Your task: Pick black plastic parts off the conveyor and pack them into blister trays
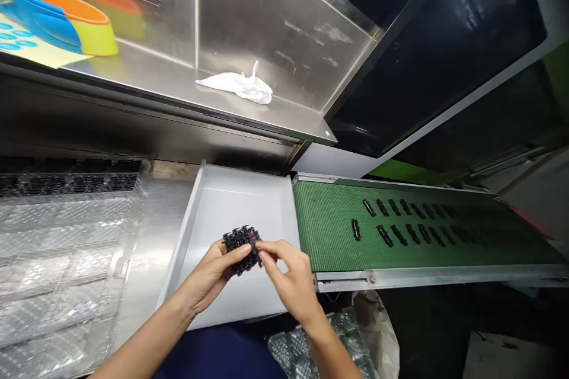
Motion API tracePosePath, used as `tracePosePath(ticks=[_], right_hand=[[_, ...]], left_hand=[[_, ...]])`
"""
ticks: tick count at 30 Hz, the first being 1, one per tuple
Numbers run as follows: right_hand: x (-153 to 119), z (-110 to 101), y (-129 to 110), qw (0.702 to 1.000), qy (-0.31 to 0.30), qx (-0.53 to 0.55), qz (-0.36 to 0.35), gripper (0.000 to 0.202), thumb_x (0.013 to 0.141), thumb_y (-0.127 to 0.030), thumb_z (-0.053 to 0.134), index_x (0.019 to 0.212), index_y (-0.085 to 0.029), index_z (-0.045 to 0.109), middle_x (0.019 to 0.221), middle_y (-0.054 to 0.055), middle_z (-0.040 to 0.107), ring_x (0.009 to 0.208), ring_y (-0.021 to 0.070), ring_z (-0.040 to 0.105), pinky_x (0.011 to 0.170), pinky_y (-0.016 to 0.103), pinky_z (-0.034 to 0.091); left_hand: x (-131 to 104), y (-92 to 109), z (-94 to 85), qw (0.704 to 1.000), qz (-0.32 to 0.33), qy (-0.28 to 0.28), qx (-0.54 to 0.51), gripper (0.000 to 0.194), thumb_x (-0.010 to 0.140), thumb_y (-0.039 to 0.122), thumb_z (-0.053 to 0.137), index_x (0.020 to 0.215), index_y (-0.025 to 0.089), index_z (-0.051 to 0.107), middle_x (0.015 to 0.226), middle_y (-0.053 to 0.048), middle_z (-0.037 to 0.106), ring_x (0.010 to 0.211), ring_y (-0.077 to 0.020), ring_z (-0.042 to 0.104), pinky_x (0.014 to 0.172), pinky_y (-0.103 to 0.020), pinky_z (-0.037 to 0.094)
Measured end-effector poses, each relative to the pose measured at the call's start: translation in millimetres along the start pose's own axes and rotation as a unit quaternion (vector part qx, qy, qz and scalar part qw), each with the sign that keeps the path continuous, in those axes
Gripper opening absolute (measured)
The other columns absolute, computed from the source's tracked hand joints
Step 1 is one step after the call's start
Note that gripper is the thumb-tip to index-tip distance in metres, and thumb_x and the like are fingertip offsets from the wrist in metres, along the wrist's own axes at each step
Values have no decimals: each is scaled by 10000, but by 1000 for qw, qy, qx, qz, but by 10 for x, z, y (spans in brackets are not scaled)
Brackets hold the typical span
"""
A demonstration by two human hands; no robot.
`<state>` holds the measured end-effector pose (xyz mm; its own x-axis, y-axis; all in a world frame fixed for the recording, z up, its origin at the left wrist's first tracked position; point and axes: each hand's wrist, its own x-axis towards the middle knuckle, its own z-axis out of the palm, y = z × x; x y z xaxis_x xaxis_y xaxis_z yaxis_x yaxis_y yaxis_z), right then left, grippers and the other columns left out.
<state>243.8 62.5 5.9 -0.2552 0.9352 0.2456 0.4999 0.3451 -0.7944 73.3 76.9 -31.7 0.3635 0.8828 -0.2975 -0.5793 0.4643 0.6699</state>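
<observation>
A bunch of small black parts [240, 240] is held above the white tray [240, 204]. My left hand [216, 272] is closed around its left and lower side, thumb across the front. At the bunch's right edge, the thumb and index finger of my right hand [287, 272] pinch one of the black parts; a small reddish spot shows beside the fingertips. To the right, similar black pieces [355, 229] lie in rows on a green conveyor belt [329, 249].
Stacked clear plastic trays [57, 266] cover the left side. A metal shelf [173, 83] above carries a crumpled white glove [244, 86] and a blue, orange and yellow object [95, 38]. More clear trays [347, 331] and a whitish bag [382, 337] sit below the belt.
</observation>
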Motion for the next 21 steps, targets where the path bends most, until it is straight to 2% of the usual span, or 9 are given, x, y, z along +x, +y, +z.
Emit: tracePosePath(ticks=[2,5,7,9,14,17,21], right_hand=[[-75,65,-122,996,-17,-63,-66,210,935,-279,575,1106,-215,678,1018,86,685,948,205,641,831,344,542],[-76,-13,-194,974,-77,-166,-137,382,811,-367,740,1147,-212,645,1347,150,537,1240,307,504,982,456,484],[-52,-74,-216,959,-134,-181,-174,392,794,-323,762,1143,-217,619,1439,130,474,1317,305,448,1043,466,445],[-43,-88,-240,958,-156,-143,-193,413,817,-298,742,1190,-242,575,1399,95,533,1284,261,501,1049,425,454],[-111,59,-278,985,-71,-26,-156,809,711,-488,794,1398,-290,416,1292,75,612,1207,253,572,1041,379,471],[-145,133,-257,985,-50,-33,-165,857,699,-510,790,1429,-303,390,1305,80,601,1210,262,561,1044,396,457],[-165,153,-236,980,-68,-64,-175,850,719,-499,778,1442,-292,382,1339,76,590,1283,260,499,1065,413,426]], left_hand=[[-106,49,-35,1000,6,-2,14,245,734,322,814,934,196,750,887,-36,754,890,-179,633,803,-245,463],[-254,127,-114,999,-19,-5,47,267,701,325,837,916,191,752,858,-30,750,873,-181,623,784,-248,454],[-335,166,-170,997,-39,-13,66,321,661,320,863,930,184,752,859,-34,749,841,-180,619,743,-249,451],[-402,190,-211,997,-55,-19,59,356,631,323,881,933,184,754,860,-37,750,812,-180,623,723,-254,454],[-523,211,-226,995,-96,-27,-5,373,597,325,901,919,192,766,893,-51,763,869,-207,659,799,-294,491],[-552,214,-208,994,-102,-37,-15,374,594,313,904,921,193,767,926,-58,764,919,-218,661,806,-295,501],[-537,197,-194,994,-102,-33,-6,380,600,300,902,938,197,762,912,-60,767,876,-211,675,783,-294,511]])
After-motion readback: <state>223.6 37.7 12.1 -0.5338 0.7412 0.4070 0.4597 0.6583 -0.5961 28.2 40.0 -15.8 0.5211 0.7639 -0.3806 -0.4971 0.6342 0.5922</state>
